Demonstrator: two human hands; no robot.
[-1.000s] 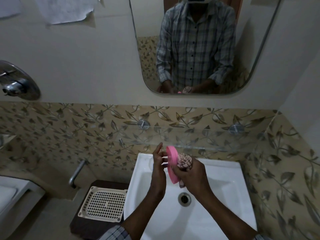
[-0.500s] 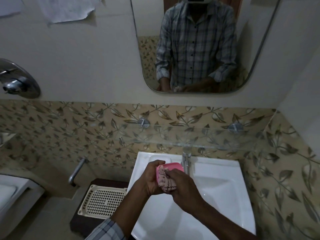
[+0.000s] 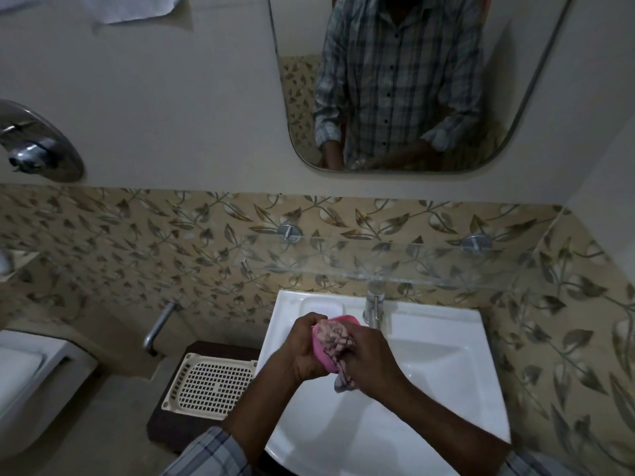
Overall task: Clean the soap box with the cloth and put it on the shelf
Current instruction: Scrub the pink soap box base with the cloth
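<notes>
hands have dropped from up by the glass shelf (image 3: 412, 267) to low over the sink (image 3: 446, 389) since a second ago. the soap box (image 3: 322, 353) has tipped from standing on its edge to sitting in the left hand (image 3: 305, 348).

the big mirror (image 3: 412, 80) hangs on the far wall. under it the see-through shelf sticks out from the leaf tiles. the white sink is near, with the tap (image 3: 374, 304) at its far side. a white tray (image 3: 213, 383) full of holes lies to the left of the sink. the left hand is curled round the pink soap box and holds it tight, over the far left part of the sink, close to the tap. the right hand (image 3: 371, 355) grips the bunched cloth (image 3: 335, 338) and pushes it into the box. a bit of cloth hangs down under the hands.

the wiping looks half done. the box may be slippy, so a hard rub could push it out of the left hand and it would fall in the sink. the shelf is smooth glass, so the box could slide off if it is set too near the edge.

counted: one mirror, one sink, one shelf on two round metal pegs (image 3: 289, 232), one tray, one tap, two hands, one soap box, one cloth.
</notes>
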